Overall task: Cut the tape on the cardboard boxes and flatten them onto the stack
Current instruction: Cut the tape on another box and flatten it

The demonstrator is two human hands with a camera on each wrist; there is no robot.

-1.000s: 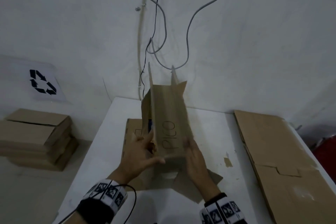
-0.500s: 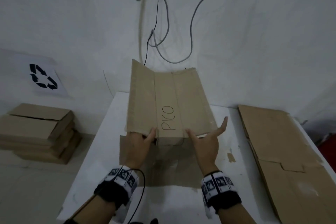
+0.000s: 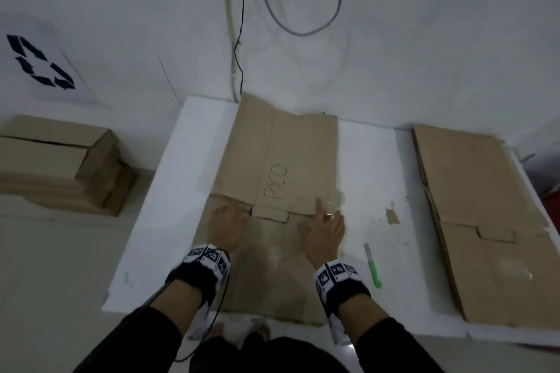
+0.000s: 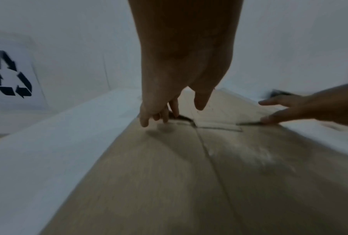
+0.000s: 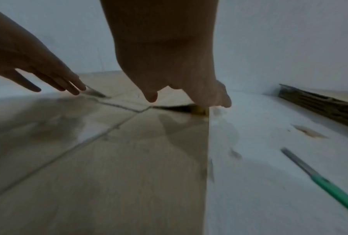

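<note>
Both hands flat, fingers spread, nothing gripped: left hand (image 3: 228, 226) and right hand (image 3: 323, 230) press the near edge of the flattened "PICO" box (image 3: 281, 157), which lies on another flat sheet (image 3: 266, 278) under the wrists. So this one looks cut and flattened. Green-handled knife (image 3: 373, 266) idle just right of the right hand. Further right: larger flat cardboard (image 3: 485, 212). Far left, off the table (image 3: 169, 191): piled boxes (image 3: 57, 160), apparently left to do.
</note>
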